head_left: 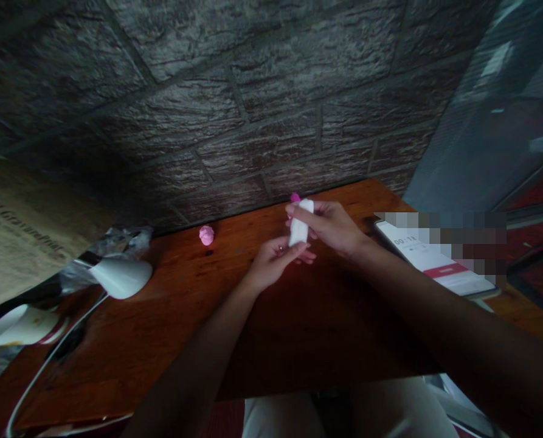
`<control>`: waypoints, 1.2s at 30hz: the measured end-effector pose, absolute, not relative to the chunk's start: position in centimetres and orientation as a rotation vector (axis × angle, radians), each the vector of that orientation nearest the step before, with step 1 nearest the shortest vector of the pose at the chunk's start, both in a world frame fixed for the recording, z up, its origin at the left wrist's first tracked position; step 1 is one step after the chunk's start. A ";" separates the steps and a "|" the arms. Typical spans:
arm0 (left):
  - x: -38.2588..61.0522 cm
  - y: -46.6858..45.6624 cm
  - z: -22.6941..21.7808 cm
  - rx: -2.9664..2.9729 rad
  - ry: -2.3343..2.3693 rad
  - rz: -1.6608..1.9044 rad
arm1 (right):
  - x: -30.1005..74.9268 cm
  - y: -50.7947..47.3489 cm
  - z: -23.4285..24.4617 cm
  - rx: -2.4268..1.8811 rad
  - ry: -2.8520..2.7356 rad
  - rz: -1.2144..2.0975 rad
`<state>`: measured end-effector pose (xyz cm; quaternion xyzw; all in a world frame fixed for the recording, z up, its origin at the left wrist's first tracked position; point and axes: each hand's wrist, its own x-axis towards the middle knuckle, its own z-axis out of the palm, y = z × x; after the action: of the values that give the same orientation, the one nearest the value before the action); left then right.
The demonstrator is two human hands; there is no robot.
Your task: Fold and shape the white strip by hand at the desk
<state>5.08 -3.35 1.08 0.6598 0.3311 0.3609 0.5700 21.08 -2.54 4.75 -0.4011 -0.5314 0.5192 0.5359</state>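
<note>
Above the wooden table, both my hands grip a white clay-like strip (pixel 300 226), thick, flat and held roughly upright. My right hand (pixel 337 226) pinches its upper part between thumb and fingers. At the lower end, the thumb and fingers of my left hand (pixel 273 258) close round it. Just behind the strip shows a small magenta lump (pixel 295 198), partly hidden by my right hand. Farther left, a pale pink crumpled lump (pixel 206 235) lies on the table, apart from both hands.
The wooden table (pixel 175 322) meets a stone-patterned wall (pixel 271 79). At left are a white cone-shaped object (pixel 124 278) with a cable, a paper cup (pixel 22 325) on its side, clear plastic (pixel 132 237) and a brown printed bag (pixel 29 237). A lit tablet (pixel 430 258) lies right.
</note>
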 end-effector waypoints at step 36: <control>5.5 -3.2 0.8 1.444 0.791 1.060 | 20.9 -2.8 4.9 -0.780 -1.349 1.413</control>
<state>5.48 -3.15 0.79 0.6120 0.3354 0.4493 0.5577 20.88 -2.80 4.85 -0.3220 -0.5569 0.5833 0.4959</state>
